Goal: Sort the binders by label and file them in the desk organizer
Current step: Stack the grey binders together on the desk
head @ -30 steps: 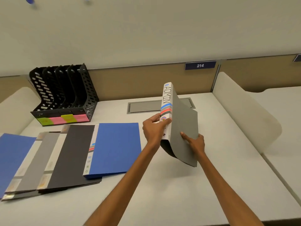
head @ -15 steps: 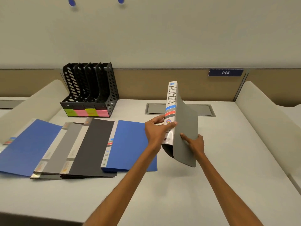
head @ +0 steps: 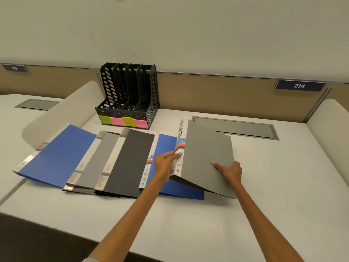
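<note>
A grey binder [head: 206, 154] with a white spine lettered ADMIN is held tilted above the desk. My left hand [head: 166, 163] grips its spine and my right hand [head: 229, 170] holds its right cover edge. Under and left of it, several binders lie overlapped flat: a blue one [head: 166, 146], a dark grey one [head: 130, 159], a light grey one [head: 96, 157] and another blue one [head: 60, 154]. The black desk organizer [head: 130, 95] stands at the back with several empty slots and green and pink sticky labels along its front.
Curved white dividers stand at the left [head: 62, 112] and the right [head: 330, 125] of the white desk [head: 264, 205]. A grey cable hatch [head: 238, 127] lies behind the held binder. A sign reading 214 [head: 299, 85] hangs on the back panel.
The view has swung left, so the organizer sits nearer the centre. The grey binder has tipped lower and moved left over the blue binder, still in both hands.
</note>
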The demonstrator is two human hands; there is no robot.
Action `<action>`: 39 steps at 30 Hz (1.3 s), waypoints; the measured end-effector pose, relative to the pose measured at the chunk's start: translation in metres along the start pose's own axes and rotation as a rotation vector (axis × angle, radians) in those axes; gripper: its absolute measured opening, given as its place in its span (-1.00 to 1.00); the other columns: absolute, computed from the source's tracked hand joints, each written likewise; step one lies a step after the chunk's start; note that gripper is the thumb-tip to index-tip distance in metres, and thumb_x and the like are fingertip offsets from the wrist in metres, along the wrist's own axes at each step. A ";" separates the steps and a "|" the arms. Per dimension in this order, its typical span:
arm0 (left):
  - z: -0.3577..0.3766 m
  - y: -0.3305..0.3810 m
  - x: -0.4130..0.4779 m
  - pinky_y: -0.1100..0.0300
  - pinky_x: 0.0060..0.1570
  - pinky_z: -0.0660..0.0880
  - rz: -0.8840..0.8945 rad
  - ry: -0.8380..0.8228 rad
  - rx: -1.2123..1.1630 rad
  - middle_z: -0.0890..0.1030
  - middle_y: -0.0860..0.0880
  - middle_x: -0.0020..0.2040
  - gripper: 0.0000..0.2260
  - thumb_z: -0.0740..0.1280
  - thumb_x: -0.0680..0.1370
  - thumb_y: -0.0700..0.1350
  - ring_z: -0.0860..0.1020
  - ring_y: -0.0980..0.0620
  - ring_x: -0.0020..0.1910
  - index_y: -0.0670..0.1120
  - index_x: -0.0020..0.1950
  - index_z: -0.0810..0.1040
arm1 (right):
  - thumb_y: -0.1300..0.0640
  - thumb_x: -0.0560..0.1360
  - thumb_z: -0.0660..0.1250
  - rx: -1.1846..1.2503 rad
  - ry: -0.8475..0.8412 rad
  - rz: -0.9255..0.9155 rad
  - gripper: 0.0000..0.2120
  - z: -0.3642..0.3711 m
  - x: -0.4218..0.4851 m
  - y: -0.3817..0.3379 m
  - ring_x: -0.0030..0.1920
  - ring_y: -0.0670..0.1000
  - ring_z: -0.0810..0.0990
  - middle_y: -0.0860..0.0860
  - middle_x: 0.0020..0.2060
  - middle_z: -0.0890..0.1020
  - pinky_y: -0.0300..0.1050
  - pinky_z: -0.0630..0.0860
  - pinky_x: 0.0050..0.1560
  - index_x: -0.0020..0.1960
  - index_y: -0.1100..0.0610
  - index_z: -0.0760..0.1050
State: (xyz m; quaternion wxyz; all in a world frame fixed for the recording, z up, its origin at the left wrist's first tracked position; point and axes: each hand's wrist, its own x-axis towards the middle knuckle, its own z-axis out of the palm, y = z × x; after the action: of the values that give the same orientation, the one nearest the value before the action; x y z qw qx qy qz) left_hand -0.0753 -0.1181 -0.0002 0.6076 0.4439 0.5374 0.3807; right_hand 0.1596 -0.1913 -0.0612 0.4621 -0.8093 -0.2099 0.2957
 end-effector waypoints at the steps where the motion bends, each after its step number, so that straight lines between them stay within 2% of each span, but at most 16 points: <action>1: -0.006 -0.005 0.005 0.13 -0.27 0.63 0.003 0.001 0.008 0.72 -0.09 -0.10 -0.86 0.47 0.48 -0.16 0.71 -0.01 -0.21 -0.15 0.01 0.66 | -0.13 0.19 0.63 -0.008 -0.001 -0.003 -0.08 0.007 -0.001 -0.001 0.23 0.22 0.49 0.19 0.26 0.47 0.17 0.50 0.24 0.33 0.26 0.30; 3: -0.019 -0.015 0.014 -0.04 -0.07 0.64 0.011 0.008 0.043 0.71 -0.11 -0.03 -0.80 0.44 0.51 -0.15 0.70 -0.08 -0.13 -0.18 0.10 0.64 | -0.11 0.19 0.64 -0.031 -0.005 -0.016 -0.08 0.021 -0.003 -0.001 0.26 0.23 0.48 0.20 0.28 0.46 0.20 0.48 0.26 0.35 0.26 0.29; 5: -0.029 -0.024 0.021 -0.10 0.00 0.62 0.022 0.011 0.107 0.70 -0.12 0.02 -0.77 0.42 0.53 -0.15 0.69 -0.10 -0.09 -0.18 0.15 0.62 | -0.10 0.20 0.64 -0.067 -0.008 -0.030 -0.08 0.033 -0.003 -0.001 0.27 0.23 0.45 0.21 0.28 0.45 0.21 0.46 0.28 0.35 0.27 0.29; 11: -0.049 -0.045 0.037 0.16 -0.09 0.57 0.065 -0.012 0.373 0.67 -0.11 0.10 -0.76 0.43 0.51 -0.15 0.67 -0.05 -0.02 -0.21 0.13 0.59 | -0.19 0.26 0.57 -0.290 -0.005 -0.006 -0.11 0.064 0.000 -0.001 0.31 0.26 0.40 0.23 0.28 0.42 0.23 0.39 0.32 0.36 0.26 0.29; 15: -0.056 -0.052 0.044 0.37 -0.23 0.46 0.117 -0.040 0.499 0.66 -0.10 0.09 -0.74 0.45 0.49 -0.12 0.66 -0.02 -0.02 -0.19 0.12 0.58 | -0.27 0.34 0.46 -0.464 0.038 -0.020 -0.15 0.079 -0.007 0.007 0.36 0.28 0.28 0.25 0.34 0.35 0.22 0.25 0.38 0.40 0.22 0.26; 17: -0.059 -0.054 0.048 0.35 -0.18 0.48 0.141 -0.053 0.541 0.65 -0.08 0.11 -0.71 0.46 0.48 -0.10 0.65 -0.02 0.00 -0.17 0.15 0.57 | -0.24 0.39 0.43 -0.497 0.060 -0.064 -0.24 0.086 -0.011 0.010 0.41 0.25 0.17 0.23 0.40 0.25 0.19 0.16 0.41 0.41 0.17 0.31; 19: -0.063 -0.056 0.053 0.24 -0.08 0.54 0.155 -0.075 0.555 0.64 -0.07 0.14 -0.67 0.48 0.47 -0.07 0.65 -0.03 0.03 -0.16 0.18 0.56 | -0.16 0.44 0.41 -0.508 0.098 -0.119 -0.39 0.095 -0.014 0.011 0.43 0.23 0.11 0.19 0.44 0.17 0.17 0.13 0.42 0.37 0.14 0.41; 25: -0.081 -0.059 0.070 0.14 0.03 0.58 0.213 -0.154 0.562 0.63 -0.06 0.15 -0.63 0.48 0.47 -0.04 0.63 0.03 0.04 -0.12 0.22 0.55 | 0.09 0.51 0.33 -0.460 0.190 -0.225 -0.68 0.126 -0.030 0.004 0.37 0.20 0.25 0.16 0.34 0.34 0.12 0.20 0.36 0.24 0.14 0.52; 30: -0.105 -0.055 0.079 0.20 0.04 0.53 0.305 -0.106 0.571 0.63 -0.06 0.12 -0.65 0.45 0.50 -0.04 0.59 0.08 0.01 -0.11 0.24 0.56 | 0.13 0.51 0.33 -0.386 0.200 -0.335 -0.81 0.161 -0.045 -0.017 0.30 0.14 0.38 0.11 0.23 0.46 0.09 0.24 0.33 0.11 0.11 0.57; 35: -0.134 -0.049 0.086 0.19 0.07 0.58 0.349 -0.031 0.568 0.66 -0.08 0.09 -0.73 0.42 0.53 -0.07 0.62 0.05 0.01 -0.13 0.19 0.58 | 0.10 0.53 0.34 -0.332 0.118 -0.450 -0.84 0.200 -0.065 -0.039 0.23 0.06 0.45 0.07 0.17 0.49 0.00 0.28 0.27 0.09 0.09 0.55; 39: -0.150 -0.054 0.083 0.43 -0.08 0.46 0.369 0.027 0.598 0.67 -0.07 0.07 -0.77 0.40 0.54 -0.09 0.58 0.14 -0.05 -0.14 0.15 0.59 | 0.10 0.54 0.35 -0.309 0.055 -0.515 -0.82 0.227 -0.084 -0.047 0.20 0.05 0.47 0.09 0.16 0.51 -0.06 0.33 0.21 0.11 0.13 0.55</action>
State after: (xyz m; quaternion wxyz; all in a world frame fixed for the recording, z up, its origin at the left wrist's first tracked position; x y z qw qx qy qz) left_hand -0.2142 -0.0374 -0.0816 0.3646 0.6868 0.5438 0.3158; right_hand -0.0582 -0.0784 -0.0864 0.3989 -0.7978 -0.4381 0.1115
